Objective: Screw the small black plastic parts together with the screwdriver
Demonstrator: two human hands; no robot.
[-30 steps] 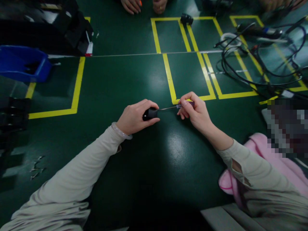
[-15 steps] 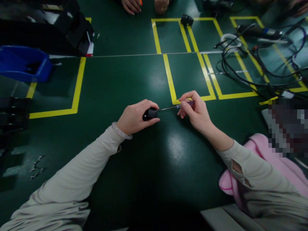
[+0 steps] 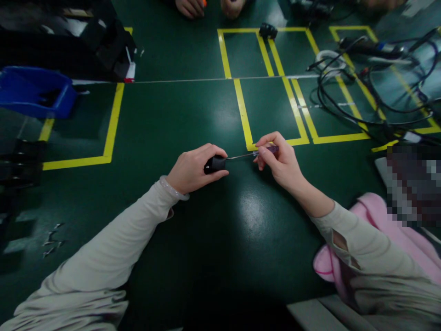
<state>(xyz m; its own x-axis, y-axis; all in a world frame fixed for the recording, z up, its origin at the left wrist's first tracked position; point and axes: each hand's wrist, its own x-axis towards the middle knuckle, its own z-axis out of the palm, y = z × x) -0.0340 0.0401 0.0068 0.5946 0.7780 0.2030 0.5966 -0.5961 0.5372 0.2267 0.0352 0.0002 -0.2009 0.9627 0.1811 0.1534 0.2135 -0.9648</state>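
Note:
My left hand (image 3: 197, 168) is closed around a small black part (image 3: 216, 164), thumb below and fingers over the top. From the right, my right hand (image 3: 278, 158) grips a screwdriver (image 3: 272, 150) by its translucent purple handle. The thin metal shaft points left, and its tip meets the right end of the black part. Exactly where the tip sits in the part is too small to make out. Both hands are held over the green table (image 3: 172, 119).
Several small screws (image 3: 51, 240) lie at lower left, below black parts (image 3: 24, 163). A blue bin (image 3: 37, 92) stands at left. Black cables (image 3: 375, 115) tangle at right, above a pink cloth (image 3: 375, 220). Across the table are another person's hands (image 3: 191, 7) and a black part (image 3: 268, 31).
My hands, the black part and the screwdriver keep nearly the same pose. The view has shifted very slightly, and the other person's hands across the table have moved a little.

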